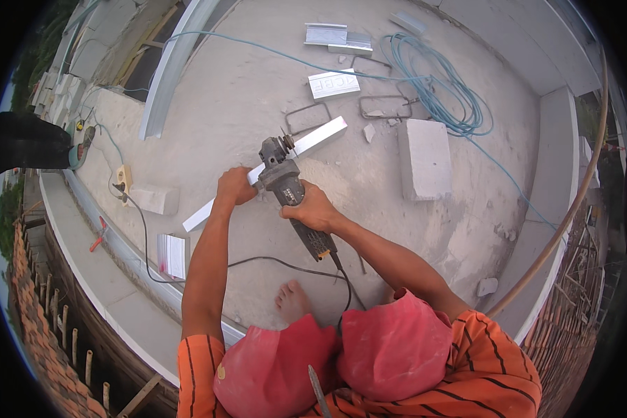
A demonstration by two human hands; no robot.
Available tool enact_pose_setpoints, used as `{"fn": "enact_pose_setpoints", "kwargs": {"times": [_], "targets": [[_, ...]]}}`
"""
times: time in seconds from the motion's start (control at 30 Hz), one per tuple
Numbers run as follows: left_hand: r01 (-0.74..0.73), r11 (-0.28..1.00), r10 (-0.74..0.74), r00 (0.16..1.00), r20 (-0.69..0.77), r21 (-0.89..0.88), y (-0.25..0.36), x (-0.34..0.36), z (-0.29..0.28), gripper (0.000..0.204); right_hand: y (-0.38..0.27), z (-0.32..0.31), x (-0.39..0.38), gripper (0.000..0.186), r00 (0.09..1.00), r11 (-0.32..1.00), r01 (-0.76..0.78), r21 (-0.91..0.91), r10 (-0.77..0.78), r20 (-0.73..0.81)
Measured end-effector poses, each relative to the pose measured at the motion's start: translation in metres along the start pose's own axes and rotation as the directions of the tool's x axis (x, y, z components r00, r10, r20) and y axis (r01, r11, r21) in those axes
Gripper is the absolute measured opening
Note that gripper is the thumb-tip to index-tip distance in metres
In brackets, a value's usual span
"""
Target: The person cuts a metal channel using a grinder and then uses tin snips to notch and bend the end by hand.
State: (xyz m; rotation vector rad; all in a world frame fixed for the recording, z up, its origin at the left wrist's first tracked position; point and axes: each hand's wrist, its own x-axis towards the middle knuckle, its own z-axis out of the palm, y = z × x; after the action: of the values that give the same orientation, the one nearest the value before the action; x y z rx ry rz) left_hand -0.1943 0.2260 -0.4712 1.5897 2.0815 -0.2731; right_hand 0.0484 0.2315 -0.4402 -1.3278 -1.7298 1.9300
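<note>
While another person's dark-trousered leg (pixel 31 143) shows at the far left, a red-handled hand tool (pixel 99 235) lies on the low wall side near it. Next come a cream multi-socket extension block (pixel 123 177), a small pale masonry block (pixel 155 198) just beside it, and a short silver profile offcut (pixel 172 254). The left hand (pixel 235 187) is curled closed over a long silver metal channel (pixel 320 137), which lies slantwise on the concrete floor (pixel 258 83) in front of the person. The right hand (pixel 312 207) is wrapped around the body of a black-and-grey angle grinder (pixel 285 182), its head over the channel; whether the disc touches the metal, I cannot tell. Beyond lie another profile offcut (pixel 334 83) and bent wire stirrups (pixel 385 106). To their right stand a large pale block (pixel 425 164) and coiled blue hose or cable (pixel 442 104).
</note>
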Motion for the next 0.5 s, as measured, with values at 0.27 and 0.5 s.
{"fn": "enact_pose_setpoints", "kwargs": {"times": [0.27,0.5], "targets": [[0.021,0.998,-0.022,1.0,-0.015,-0.061,0.002,-0.002,0.002,0.038,0.014,0.004,0.015,0.061,0.999,0.999,-0.04,0.011,0.04,0.009],[0.02,0.998,-0.02,1.0,-0.008,-0.062,0.0,-0.006,0.0,0.039,0.012,0.006,0.019,0.056,1.0,1.0,-0.013,-0.013,0.013,0.003]]}}
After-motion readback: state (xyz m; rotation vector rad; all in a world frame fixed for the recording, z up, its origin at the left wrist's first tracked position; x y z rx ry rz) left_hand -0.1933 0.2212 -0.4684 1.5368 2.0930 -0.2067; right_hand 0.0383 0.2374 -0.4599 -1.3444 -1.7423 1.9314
